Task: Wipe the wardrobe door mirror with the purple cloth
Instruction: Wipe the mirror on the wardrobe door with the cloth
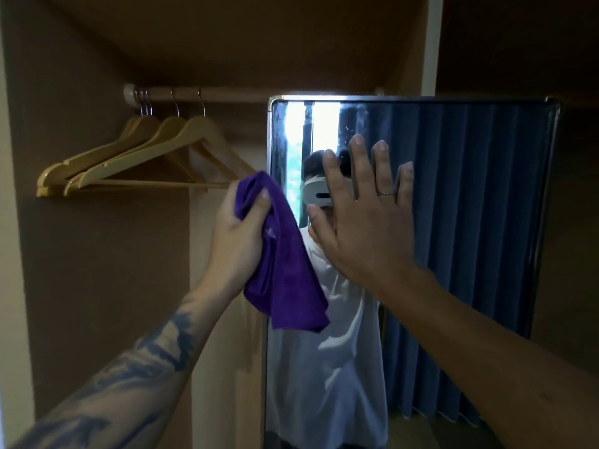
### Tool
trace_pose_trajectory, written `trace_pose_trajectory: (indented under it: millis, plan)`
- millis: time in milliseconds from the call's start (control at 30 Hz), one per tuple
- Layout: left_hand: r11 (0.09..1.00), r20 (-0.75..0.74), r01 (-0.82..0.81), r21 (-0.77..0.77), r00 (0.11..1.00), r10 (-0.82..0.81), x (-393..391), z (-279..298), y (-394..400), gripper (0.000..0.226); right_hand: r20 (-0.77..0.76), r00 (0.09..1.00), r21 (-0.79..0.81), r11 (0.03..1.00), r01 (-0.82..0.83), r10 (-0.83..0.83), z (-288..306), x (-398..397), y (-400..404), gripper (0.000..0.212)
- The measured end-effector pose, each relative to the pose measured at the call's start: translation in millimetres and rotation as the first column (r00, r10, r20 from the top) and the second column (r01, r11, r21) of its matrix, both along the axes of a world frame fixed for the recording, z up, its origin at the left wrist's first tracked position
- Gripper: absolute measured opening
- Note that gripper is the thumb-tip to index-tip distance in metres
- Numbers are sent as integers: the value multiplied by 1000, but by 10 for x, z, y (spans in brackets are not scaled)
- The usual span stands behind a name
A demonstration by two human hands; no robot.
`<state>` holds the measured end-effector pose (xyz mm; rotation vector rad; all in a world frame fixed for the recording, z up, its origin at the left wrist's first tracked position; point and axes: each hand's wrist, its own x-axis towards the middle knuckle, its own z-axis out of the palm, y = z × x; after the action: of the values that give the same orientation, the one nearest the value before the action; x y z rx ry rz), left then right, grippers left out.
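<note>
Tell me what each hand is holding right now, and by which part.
The left hand grips the purple cloth by its bunched upper end; the rest hangs loose below. The right hand holds nothing: its fingers are spread flat against the mirror.

Purple cloth [285,270]: soft fuzzy microfibre. Mirror [470,205]: glossy glass w/ metal rim. Hangers [136,150], 10 o'clock: smooth pale wood, metal hooks.

wooden hangers [136,157] on a rail [227,94] inside the wardrobe
</note>
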<state>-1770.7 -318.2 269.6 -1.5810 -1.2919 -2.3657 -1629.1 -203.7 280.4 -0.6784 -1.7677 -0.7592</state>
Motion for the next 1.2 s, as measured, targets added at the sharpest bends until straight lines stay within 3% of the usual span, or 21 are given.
trace_pose_trajectory:
  millis: [133, 267, 433, 533, 700, 833, 967, 1200]
  plan:
    - [997, 84, 50, -55, 995, -45, 31, -295, -60, 15, -1, 999, 4, 999, 40, -40, -11, -21, -1, 74]
    - [999, -45, -13, -37, 999, 12, 17, 163, -77, 9, -4, 1000, 8, 1000, 18, -18, -15, -28, 0, 74]
    - [999, -26, -24, -26, 999, 23, -9, 584, -19, 6, -17, 1000, 14, 1000, -18, 18, -29, -27, -8, 73]
    - [999, 21, 33, -25, 999, -33, 7, 361, -3, 15, -13, 1000, 5, 1000, -1, 1, -41, -21, -17, 73]
    - [995, 116, 52, -83, 992, -42, 31, -218, -31, 11, 9, 1000, 23, 1000, 20, -20, -185, -12, 11, 73]
    - [994, 77, 12, -105, 997, -4, 22, -43, -39, 8, 4, 999, 36, 998, 45, -45, -202, -59, 15, 72]
    - [997, 14, 13, -81, 1000, -12, -30, 278, -30, 22, -17, 999, 48, 998, 34, -33, -228, -66, 32, 72]
    - [987, 163, 66, -143, 986, -43, 65, -326, -31, 11, -11, 1000, 33, 999, 26, -26, -267, -61, 23, 74]
